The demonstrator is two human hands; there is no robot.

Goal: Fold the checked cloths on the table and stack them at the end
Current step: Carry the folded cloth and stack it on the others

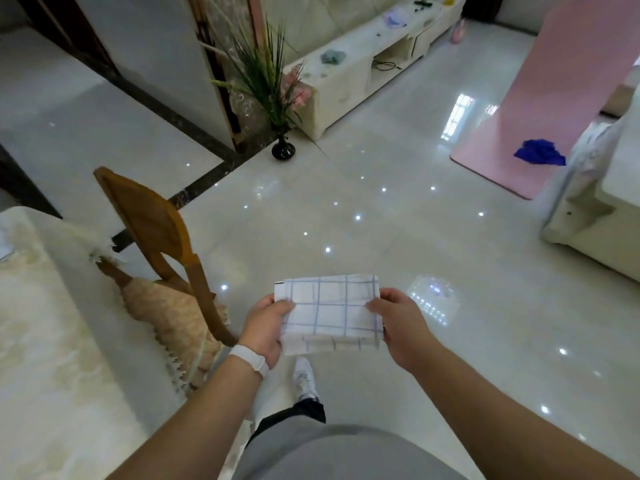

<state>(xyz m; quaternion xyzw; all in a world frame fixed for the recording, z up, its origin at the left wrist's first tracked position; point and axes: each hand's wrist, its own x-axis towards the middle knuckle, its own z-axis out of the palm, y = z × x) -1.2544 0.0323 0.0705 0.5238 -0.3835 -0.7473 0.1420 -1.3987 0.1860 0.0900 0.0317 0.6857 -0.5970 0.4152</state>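
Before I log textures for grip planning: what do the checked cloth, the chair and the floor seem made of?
Checked cloth: thin woven fabric, likely cotton, matte; it folds softly in layers. Chair: wood with a semi-gloss varnish, judging by its warm brown sheen. Floor: polished tile, ceramic or stone, given mirror-like light reflections.

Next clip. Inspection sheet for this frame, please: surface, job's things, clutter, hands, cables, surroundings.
Surface: table at left, cream covering, only partly in view.
Job's things: one folded checked cloth, held over the floor, off the table.
Clutter: blue cloth on pink mat; small items on low cabinet.
Hands: left hand and right hand each grip one side of the cloth, thumbs on top.
Cables: dark cable in the cabinet's open shelf.
Surroundings: wooden chair beside table, vase with plant, glossy tiled floor.
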